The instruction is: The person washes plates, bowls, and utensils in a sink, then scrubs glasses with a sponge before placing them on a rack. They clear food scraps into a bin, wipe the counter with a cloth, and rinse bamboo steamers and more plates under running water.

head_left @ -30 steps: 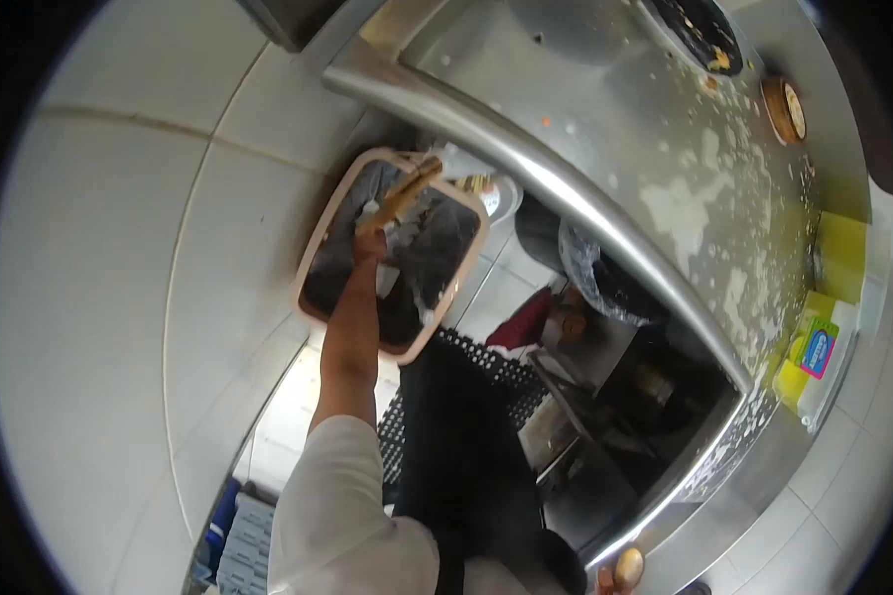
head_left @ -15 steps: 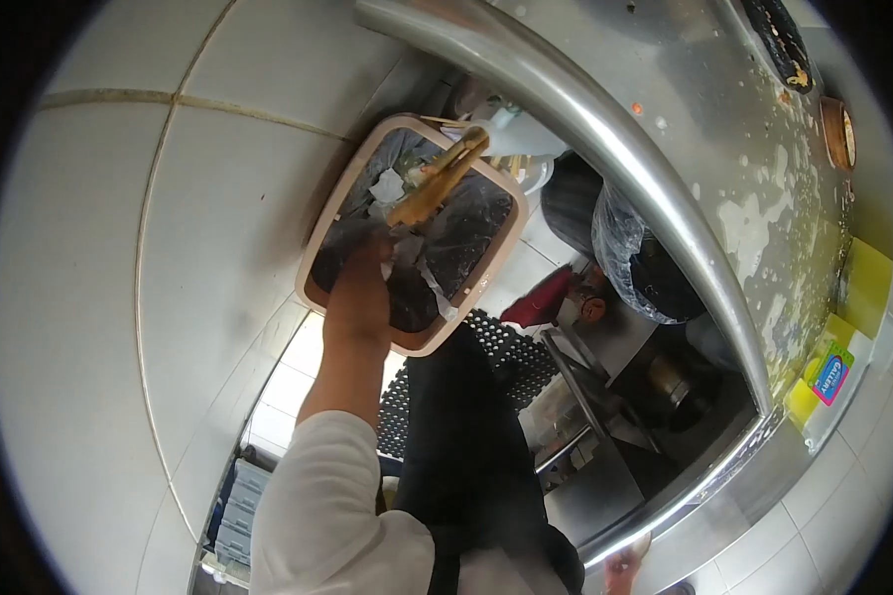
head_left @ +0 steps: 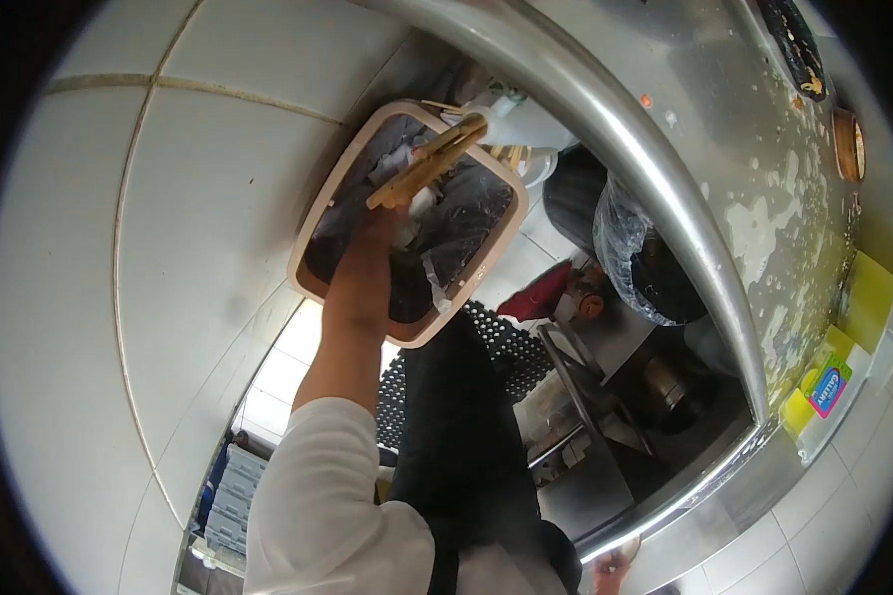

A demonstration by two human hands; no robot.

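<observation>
My left hand (head_left: 393, 210) reaches into a pinkish-beige bin (head_left: 306, 223) lined with a dark plastic bag. It is closed around a long brown wooden tool (head_left: 422, 171) that looks like tongs, tilted over the bin's far side. White scraps and crumpled pieces (head_left: 422, 203) lie in the bag beside the hand, and part of my fingers is hidden in shadow. Low in the view, my right hand (head_left: 612, 569) is at the metal counter's (head_left: 734, 159) near edge, partly cut off by the frame. Its fingers are too small and covered to read.
A white plastic container (head_left: 526, 129) stands behind the bin. Under the counter are a bag-lined black bucket (head_left: 655, 283) and a metal shelf (head_left: 590, 486). A tiled wall (head_left: 223, 188) rises at left. A perforated black mat (head_left: 511, 347) covers part of the floor.
The wooden tool has shifted slightly left and up, and my left hand has moved up with it. Pale scraps now show beside the hand. My right hand stays at the counter edge.
</observation>
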